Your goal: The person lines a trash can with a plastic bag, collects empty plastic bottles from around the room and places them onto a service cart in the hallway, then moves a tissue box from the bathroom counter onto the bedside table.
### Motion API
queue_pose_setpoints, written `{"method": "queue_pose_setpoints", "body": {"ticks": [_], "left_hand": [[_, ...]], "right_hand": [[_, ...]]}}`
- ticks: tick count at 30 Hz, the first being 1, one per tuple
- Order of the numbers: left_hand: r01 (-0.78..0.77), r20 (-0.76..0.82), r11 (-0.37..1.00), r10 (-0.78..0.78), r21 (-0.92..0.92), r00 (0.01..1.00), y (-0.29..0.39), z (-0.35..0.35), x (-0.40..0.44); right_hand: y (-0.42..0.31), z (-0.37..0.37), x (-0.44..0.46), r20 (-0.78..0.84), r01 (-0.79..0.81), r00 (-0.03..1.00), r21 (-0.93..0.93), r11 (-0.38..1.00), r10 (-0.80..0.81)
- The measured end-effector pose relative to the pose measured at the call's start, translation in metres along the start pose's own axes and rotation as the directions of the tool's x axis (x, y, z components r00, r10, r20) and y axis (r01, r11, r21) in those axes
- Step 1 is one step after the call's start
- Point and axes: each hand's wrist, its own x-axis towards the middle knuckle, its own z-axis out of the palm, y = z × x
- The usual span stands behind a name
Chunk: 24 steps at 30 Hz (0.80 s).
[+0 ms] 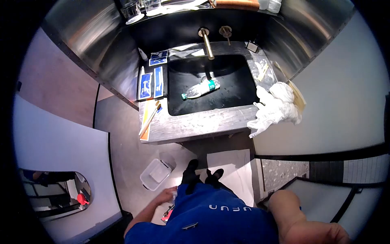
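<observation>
My left hand (165, 196) is low beside the blue shirt, close to my hip. A small pale patch shows at its fingertips, too blurred to name, and I cannot see how the fingers are set. Just below it is a small red and silver thing (167, 213). My right hand (319, 233) is at the bottom right edge, partly cut off and away from the counter. Ahead, a clear plastic bottle (201, 88) with a green cap and label lies on its side in the black sink (178, 107). White crumpled cloth (276, 107) hangs over the counter's right corner.
Blue and white packets (145, 85) lie left of the sink, with bamboo toothbrushes (150, 118) in front. A brass tap (208, 46) juts from the back wall. On the floor are a white bin (145, 176) and a white mat (233, 164). Metal panels flank the counter.
</observation>
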Motion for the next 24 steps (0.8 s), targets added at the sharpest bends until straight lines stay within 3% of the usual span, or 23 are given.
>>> {"method": "queue_pose_setpoints", "body": {"ticks": [1,2,4,5,7,8,10,11,12,13,14,15,17,20,22,23,24], "left_hand": [[0.113,-0.040,0.987,-0.118,-0.111,0.992,0.024,0.026,-0.001],[0.070,-0.155,0.973,-0.106,-0.221,0.982,0.054,0.050,-0.007],[0.018,-0.331,0.940,-0.138,-0.342,0.933,-0.006,0.058,0.018],[0.012,-0.337,0.938,-0.137,-0.348,0.931,-0.006,0.064,0.016],[-0.076,-0.537,0.988,-0.007,-0.132,0.844,0.003,0.080,0.008],[-0.081,-0.543,0.987,-0.007,-0.138,0.840,0.002,0.082,0.008],[0.257,-0.638,0.925,-0.022,0.279,0.770,-0.005,0.082,0.004],[0.254,-0.639,0.926,-0.020,0.277,0.769,-0.019,0.076,0.005],[0.233,-0.423,0.968,-0.249,-0.090,0.871,-0.020,0.071,0.002],[0.279,-0.117,0.854,-0.362,-0.439,0.925,-0.020,0.069,0.001],[0.276,-0.118,0.855,-0.359,-0.440,0.926,-0.020,0.066,-0.005],[0.279,-0.041,0.922,-0.300,-0.267,0.953,0.039,0.068,-0.032],[0.252,0.045,0.964,-0.249,-0.089,0.967,0.068,0.070,-0.045],[0.252,0.053,0.942,-0.247,-0.221,0.968,0.041,0.073,-0.028],[0.022,-0.026,0.992,-0.026,-0.124,0.999,0.021,0.068,0.000],[0.018,-0.021,0.993,-0.021,-0.116,1.000,0.007,0.062,0.015],[-0.003,-0.006,1.000,0.003,0.008,1.000,-0.008,0.055,0.031]], "right_hand": [[-0.001,0.000,0.000,-0.018,-0.007,1.000,0.033,0.999,0.007],[-0.006,-0.005,0.003,-0.021,-0.009,1.000,0.042,0.999,0.010],[-0.020,-0.017,0.009,0.163,-0.097,0.977,-0.250,0.963,0.140],[-0.015,-0.014,0.008,0.161,-0.100,0.977,-0.241,0.965,0.141],[0.001,-0.005,0.004,-0.041,-0.002,0.999,0.202,0.979,0.011],[0.001,-0.006,0.005,-0.045,-0.004,0.999,0.211,0.977,0.014],[0.001,-0.008,0.007,-0.040,0.026,0.999,0.198,0.980,-0.019],[0.001,-0.008,0.007,-0.039,0.026,0.999,0.202,0.979,-0.019],[-0.001,-0.008,0.007,-0.039,0.035,0.999,0.174,0.984,-0.028],[-0.002,-0.008,0.007,-0.039,0.043,0.999,0.146,0.988,-0.038],[-0.001,-0.008,0.007,-0.038,0.043,0.999,0.150,0.988,-0.038],[0.001,-0.007,0.007,-0.049,0.054,0.998,0.190,0.980,-0.046],[0.004,-0.006,0.008,-0.059,0.066,0.997,0.233,0.970,-0.053],[0.006,-0.005,0.009,-0.090,0.081,0.994,0.301,0.950,-0.056],[0.005,-0.004,0.009,-0.073,0.092,0.994,0.253,0.963,-0.076],[0.005,-0.004,0.009,-0.068,0.098,0.994,0.251,0.963,-0.084],[0.005,-0.004,0.009,-0.055,0.106,0.994,0.242,0.964,-0.095]]}}
